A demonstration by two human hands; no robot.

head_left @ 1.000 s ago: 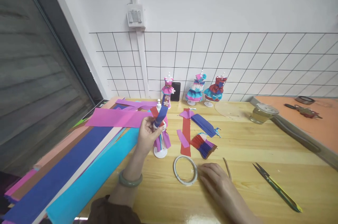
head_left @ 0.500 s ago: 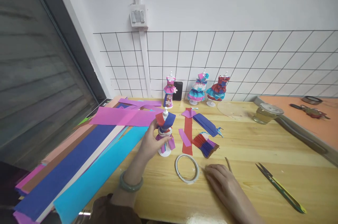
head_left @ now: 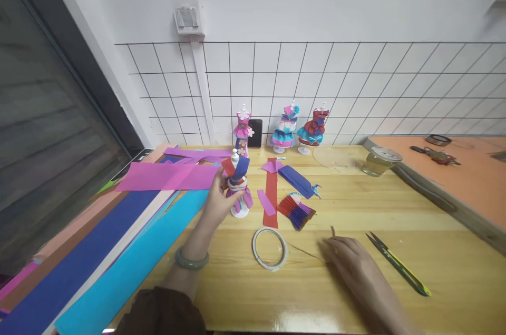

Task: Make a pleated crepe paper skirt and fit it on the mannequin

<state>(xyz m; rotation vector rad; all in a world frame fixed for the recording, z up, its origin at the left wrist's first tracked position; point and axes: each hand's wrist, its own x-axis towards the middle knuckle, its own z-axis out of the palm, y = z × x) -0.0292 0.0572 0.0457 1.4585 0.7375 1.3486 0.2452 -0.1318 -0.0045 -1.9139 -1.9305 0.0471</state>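
Note:
A small white dress stand (head_left: 239, 213) wears red, blue and purple paper, and my left hand (head_left: 219, 200) is wrapped round its side. My right hand (head_left: 351, 258) rests low over the wood with its fingers together, a thin brown strip (head_left: 306, 252) running out from its fingertips. Between the hands lies a roll of white tape (head_left: 256, 256). Behind the roll are a red strip (head_left: 271, 187), a small purple piece (head_left: 266, 203), a pleated fan piece (head_left: 296, 211) and a folded blue piece (head_left: 296, 180).
Long coloured paper strips (head_left: 130, 266) cover the left side. Green-yellow snips (head_left: 399, 266) lie at the right, with a lidded glass jar (head_left: 379, 162) behind. Three dressed stands and a black phone (head_left: 255, 134) stand by the wall. An orange surface (head_left: 474, 171) adjoins at far right.
The view has shifted, so most things sit further left. My right hand has moved right, away from the tape roll, and more of the brown strip shows. My left hand still holds the stand.

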